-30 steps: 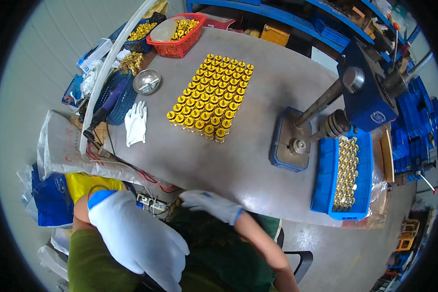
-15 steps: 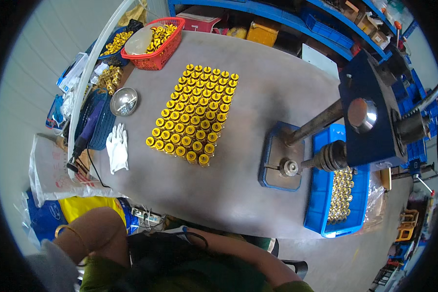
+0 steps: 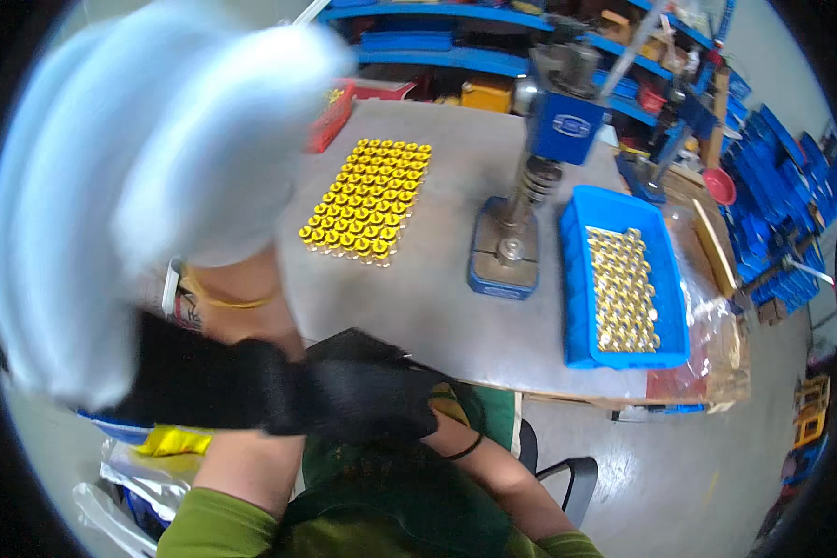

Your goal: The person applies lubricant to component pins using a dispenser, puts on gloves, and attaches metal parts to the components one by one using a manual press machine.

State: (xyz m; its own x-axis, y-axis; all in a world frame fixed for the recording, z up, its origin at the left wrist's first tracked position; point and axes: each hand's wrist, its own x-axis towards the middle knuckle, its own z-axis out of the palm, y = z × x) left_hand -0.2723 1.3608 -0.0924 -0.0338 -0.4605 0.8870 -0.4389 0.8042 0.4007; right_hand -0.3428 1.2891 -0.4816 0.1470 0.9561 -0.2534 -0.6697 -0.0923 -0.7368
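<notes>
My left hand [image 3: 158, 167], in a white glove, is raised close to the camera and blurred, filling the upper left. Whether it holds anything cannot be made out. A black fabric band [image 3: 279, 395] stretches across my left forearm and chest. My right forearm [image 3: 498, 470], with a black wristband, reaches up to that band, and the right hand itself is hidden under the fabric's end. On the grey table [image 3: 437, 316] stands a neat block of yellow metal parts [image 3: 365, 200]. A blue press [image 3: 530, 186] stands beside a blue tray [image 3: 581, 279] of brass parts.
A red basket [image 3: 330, 116] sits at the table's far edge, partly behind my glove. Blue shelving [image 3: 456, 56] and blue crates [image 3: 790, 205] line the back and right. A black chair [image 3: 567, 474] is at my right. Plastic bags [image 3: 139, 474] lie at lower left.
My gloved left hand has come up from low at the left to right in front of the camera. The view has swung, and the black band now lies across my arms.
</notes>
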